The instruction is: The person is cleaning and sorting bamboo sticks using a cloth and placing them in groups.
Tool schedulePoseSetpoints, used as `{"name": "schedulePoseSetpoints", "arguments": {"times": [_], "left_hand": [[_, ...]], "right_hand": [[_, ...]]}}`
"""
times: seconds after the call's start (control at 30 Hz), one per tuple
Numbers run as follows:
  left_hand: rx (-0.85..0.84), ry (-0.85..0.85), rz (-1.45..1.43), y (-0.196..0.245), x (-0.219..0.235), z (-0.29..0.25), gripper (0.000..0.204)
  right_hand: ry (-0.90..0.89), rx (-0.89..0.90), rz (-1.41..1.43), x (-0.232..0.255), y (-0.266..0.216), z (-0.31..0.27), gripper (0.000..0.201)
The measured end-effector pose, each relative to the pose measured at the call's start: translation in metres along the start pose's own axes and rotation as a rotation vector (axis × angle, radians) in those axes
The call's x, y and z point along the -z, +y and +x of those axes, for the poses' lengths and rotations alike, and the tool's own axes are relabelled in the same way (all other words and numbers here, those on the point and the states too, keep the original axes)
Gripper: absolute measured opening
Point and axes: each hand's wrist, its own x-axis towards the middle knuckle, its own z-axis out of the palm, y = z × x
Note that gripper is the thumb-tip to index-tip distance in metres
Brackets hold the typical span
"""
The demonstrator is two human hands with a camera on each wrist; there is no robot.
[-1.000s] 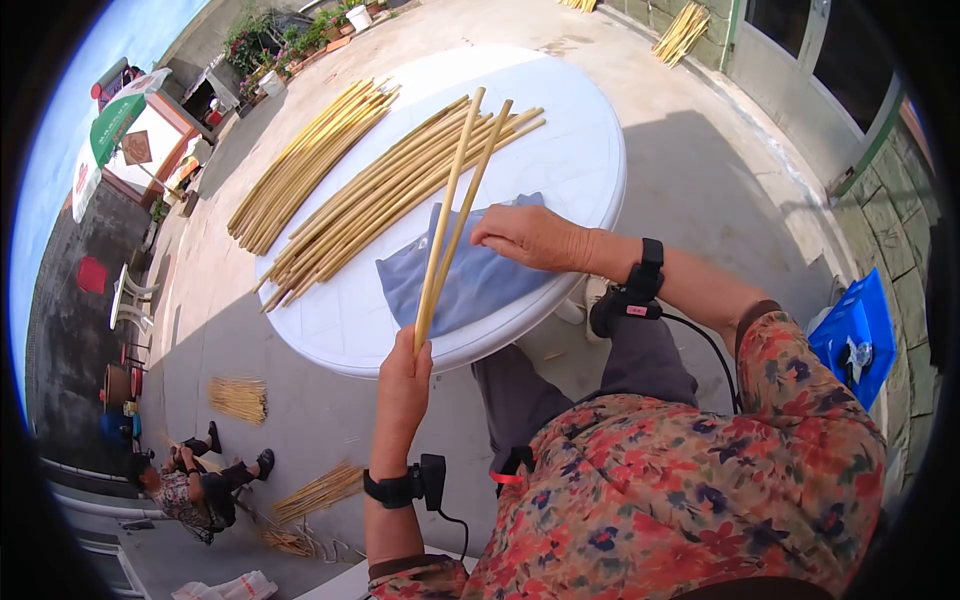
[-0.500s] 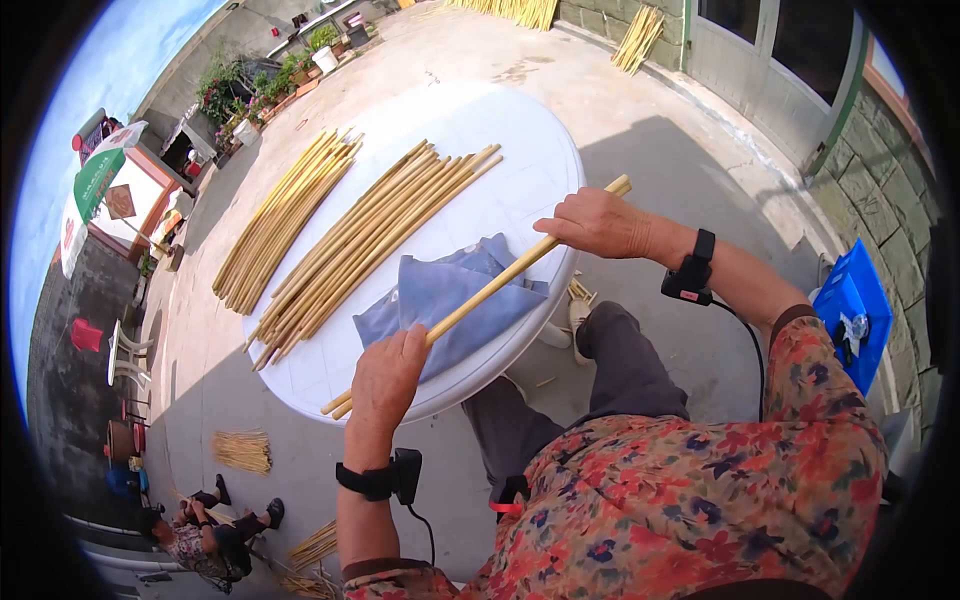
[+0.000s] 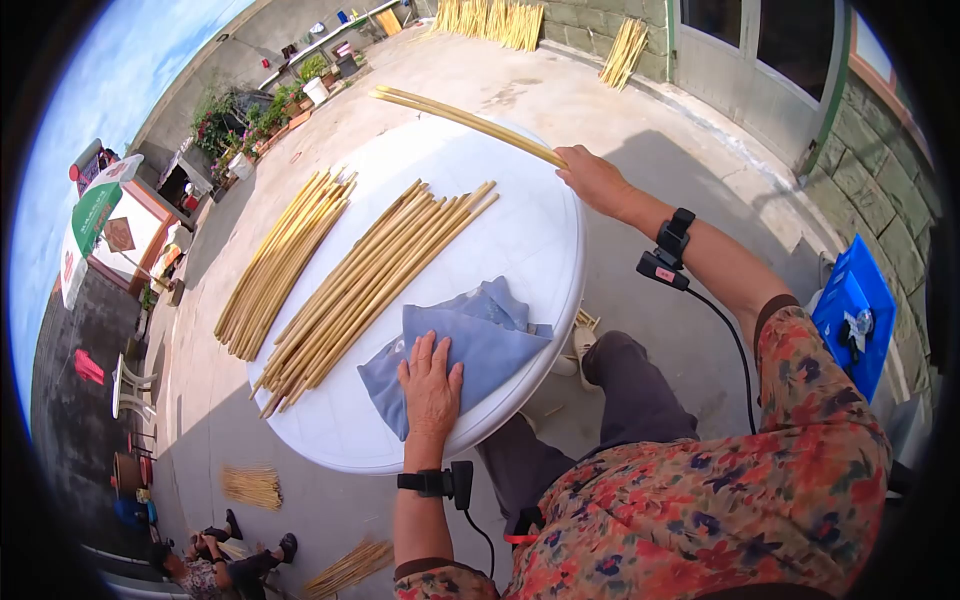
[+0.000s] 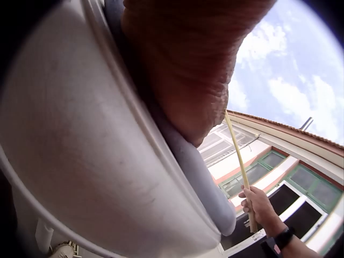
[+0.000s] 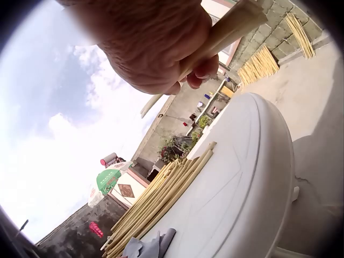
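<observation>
Two pale yellow sticks (image 3: pixel 460 118) are gripped near one end by my right hand (image 3: pixel 595 180), held out over the far right side of the white round table (image 3: pixel 545 235). In the right wrist view the fingers curl round the sticks (image 5: pixel 228 33). My left hand (image 3: pixel 432 390) rests flat, fingers extended, on a folded blue-grey cloth (image 3: pixel 490 335) near the table's front edge. Left of the cloth lies a bundle of similar sticks (image 3: pixel 375 285) side by side. A second bundle (image 3: pixel 285 265) is farther left.
A blue bin (image 3: pixel 860 325) stands on the ground at right. More sticks (image 3: pixel 625 52) lean against the far wall. Another person (image 3: pixel 215 565) sits low at the lower left, near a stick pile (image 3: pixel 250 486) on the ground. Cables hang from both wrist cameras.
The two sticks passed from the left hand to the right, both hands holding them half a second ago. The left hand has let go and moved onto the cloth; the right has swung them up and away.
</observation>
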Motion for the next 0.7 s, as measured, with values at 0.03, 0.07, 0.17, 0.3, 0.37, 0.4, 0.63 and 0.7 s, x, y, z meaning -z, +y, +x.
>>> {"name": "schedulePoseSetpoints", "arguments": {"times": [0.03, 0.07, 0.17, 0.3, 0.37, 0.4, 0.63, 0.7], "left_hand": [[0.002, 0.003, -0.003, 0.001, -0.001, -0.001, 0.040], [0.002, 0.012, -0.008, 0.002, -0.002, -0.001, 0.039], [0.013, 0.026, -0.009, 0.004, 0.000, 0.001, 0.038], [0.018, 0.010, -0.014, 0.007, 0.004, 0.000, 0.038], [0.019, 0.007, -0.019, 0.010, 0.007, -0.001, 0.038], [0.017, 0.008, -0.023, 0.011, 0.007, 0.000, 0.038], [0.028, -0.019, -0.015, 0.012, 0.008, -0.003, 0.039], [0.020, -0.003, -0.010, 0.011, 0.007, -0.003, 0.039]], "right_hand": [[-0.028, -0.027, -0.029, -0.007, 0.001, 0.012, 0.027], [-0.055, -0.048, -0.058, -0.015, 0.003, 0.023, 0.026], [-0.074, -0.056, -0.106, -0.043, 0.008, 0.048, 0.023], [-0.161, -0.082, -0.198, -0.086, 0.024, 0.070, 0.021], [-0.158, 0.018, -0.315, -0.100, 0.030, 0.072, 0.021], [-0.164, 0.021, -0.317, -0.107, 0.034, 0.073, 0.021], [-0.097, 0.068, -0.147, -0.105, 0.024, 0.065, 0.034], [-0.098, -0.007, -0.037, -0.106, 0.040, 0.073, 0.037]]}}
